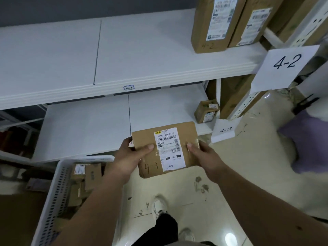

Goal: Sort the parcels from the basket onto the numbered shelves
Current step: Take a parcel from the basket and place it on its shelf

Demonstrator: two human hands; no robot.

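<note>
The flat brown cardboard parcel [166, 150], hand-marked 4-3, hovers at the front edge of the white metal lower shelf [85, 128]; left hand [132, 155] and right hand [202, 153] grip its sides, thumbs on top, label upward, presumably to match the white paper 4-3 tag [224, 130]; the white slotted plastic basket [55, 197] holds more parcels.

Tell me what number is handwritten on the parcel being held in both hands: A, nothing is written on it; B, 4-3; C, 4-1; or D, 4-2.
B. The parcel, held by the left hand and the right hand, has "4-3" written in dark marker on its brown face, beside the white shipping label.
</note>
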